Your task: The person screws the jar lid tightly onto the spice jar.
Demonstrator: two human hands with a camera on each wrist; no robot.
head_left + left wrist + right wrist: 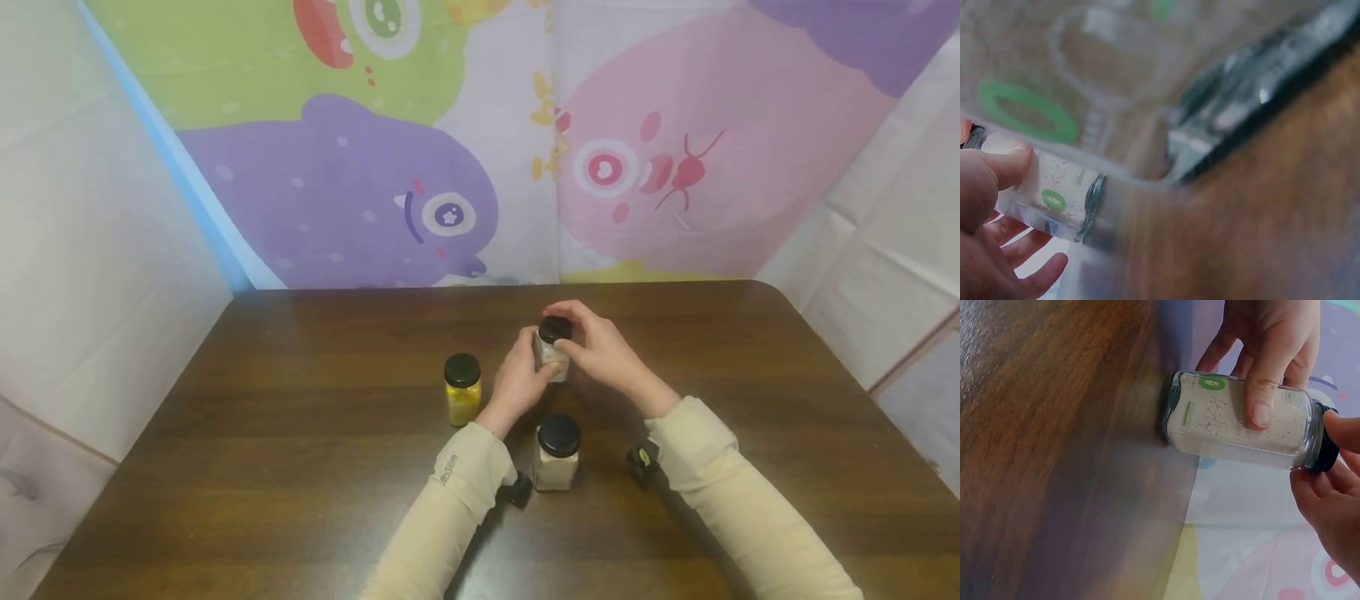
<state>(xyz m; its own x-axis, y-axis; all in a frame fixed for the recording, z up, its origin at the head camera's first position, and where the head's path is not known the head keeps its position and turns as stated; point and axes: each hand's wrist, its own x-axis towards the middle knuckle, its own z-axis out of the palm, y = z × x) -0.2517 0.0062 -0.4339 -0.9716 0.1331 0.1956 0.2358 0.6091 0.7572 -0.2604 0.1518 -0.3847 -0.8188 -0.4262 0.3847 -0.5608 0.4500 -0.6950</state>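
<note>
A square clear glass jar (1216,425) of pale powder with a black lid (1325,450) stands near the table's far side. My left hand (519,379) grips its body, thumb (1262,406) lying along one face. Around the lid, the fingers and thumb of my right hand (606,354) hold the rim. Green print shows on the jar's glass. Whether its base touches the table, I cannot tell. In the left wrist view the gripped jar (1054,181) appears beyond a blurred nearer jar (1110,106).
Closer to me, between the forearms, stands another black-lidded jar (557,468) of pale powder. A jar with yellow contents (462,404) is left of my left hand. All are on a dark wooden table (300,467), with a cartoon-printed cloth (337,200) hanging behind.
</note>
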